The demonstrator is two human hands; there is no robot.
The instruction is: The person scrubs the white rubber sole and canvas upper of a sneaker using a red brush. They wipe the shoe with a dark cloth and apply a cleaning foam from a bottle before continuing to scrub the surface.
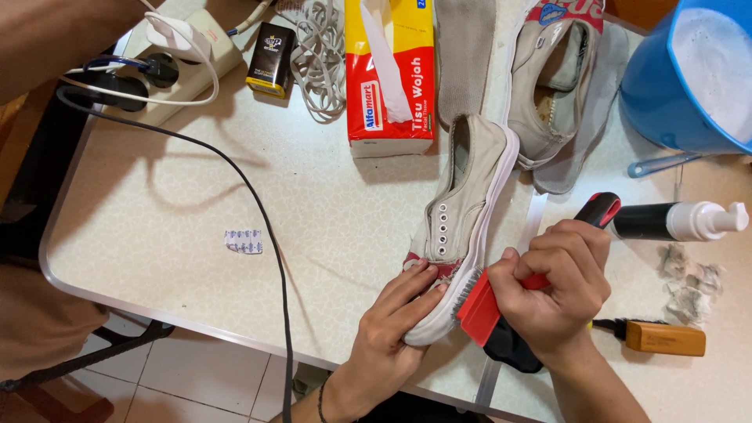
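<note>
A beige canvas slip-on shoe (464,196) lies on its side on the white table (196,204), its white sole facing right. My left hand (389,325) grips the shoe's toe end, fingers spread over the red-stained toe. My right hand (558,288) is closed around a red and black brush (501,294), whose bristles press against the white sole near the toe.
A second beige shoe (552,78) and grey insoles (464,55) lie at the back. A tissue box (389,74), a blue bucket of foam (689,74), a black pump bottle (674,221), a wooden-handled brush (664,338), crumpled tissues (689,282), a power strip (176,66), a black cable (258,219) and a pill strip (244,241) surround them.
</note>
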